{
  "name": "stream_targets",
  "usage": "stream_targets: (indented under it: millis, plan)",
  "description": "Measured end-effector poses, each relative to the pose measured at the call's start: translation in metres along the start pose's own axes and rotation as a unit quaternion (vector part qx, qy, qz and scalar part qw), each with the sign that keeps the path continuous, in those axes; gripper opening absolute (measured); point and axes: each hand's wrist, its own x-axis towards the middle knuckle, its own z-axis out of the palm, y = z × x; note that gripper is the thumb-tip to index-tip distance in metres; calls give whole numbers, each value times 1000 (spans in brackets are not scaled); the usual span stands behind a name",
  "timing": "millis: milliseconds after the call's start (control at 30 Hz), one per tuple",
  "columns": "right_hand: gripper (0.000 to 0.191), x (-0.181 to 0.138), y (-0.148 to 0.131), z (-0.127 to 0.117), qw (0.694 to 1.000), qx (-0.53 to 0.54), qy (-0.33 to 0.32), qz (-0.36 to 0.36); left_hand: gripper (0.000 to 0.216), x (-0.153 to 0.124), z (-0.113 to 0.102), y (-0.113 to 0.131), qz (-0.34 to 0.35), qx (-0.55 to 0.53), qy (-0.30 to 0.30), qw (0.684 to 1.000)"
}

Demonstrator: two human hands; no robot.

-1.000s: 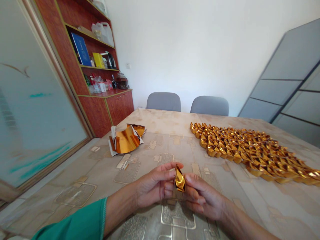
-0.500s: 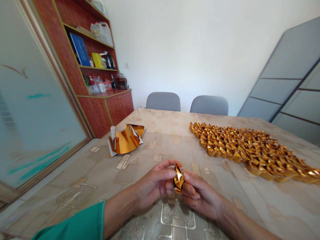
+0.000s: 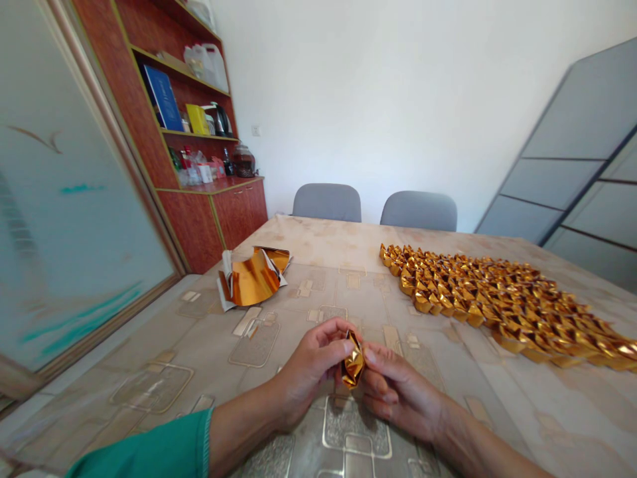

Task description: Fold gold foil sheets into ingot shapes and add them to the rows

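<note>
A folded gold foil paper ingot (image 3: 353, 366) is held upright between my two hands above the near middle of the table. My left hand (image 3: 318, 355) grips it from the left, its thumb lying on the upper front of the foil. From the right, the fingertips of my right hand (image 3: 395, 385) pinch the ingot's edge. Some fingers of both hands are partly hidden behind it. To the right lie rows of many similar gold ingots (image 3: 462, 285), packed side by side. A pile of loose gold foil sheets (image 3: 253, 279) with white undersides rests at the left.
The table (image 3: 318, 239) has a patterned clear cover. Two grey chairs (image 3: 326, 202) stand at its far side. A red-brown cabinet (image 3: 239, 209) with loaded shelves is at the back left, near a frosted glass door (image 3: 74, 199).
My left thumb has moved onto the front of the ingot, and the ingot has turned slightly in my fingers. The view has shifted a little.
</note>
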Motion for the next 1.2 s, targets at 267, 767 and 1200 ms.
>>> stream_targets:
  millis: [267,767,1200]
  plan:
    - [22,1,0,0,1000,8,22,-5,21,2,-2,1,-19,2,-1,1000]
    - [19,2,1,-2,1000,16,23,-11,16,4,-7,3,-54,11,-21,998]
    - [20,1,-4,1,998,32,36,-30,25,4,-13,4,-146,-132,-90,976]
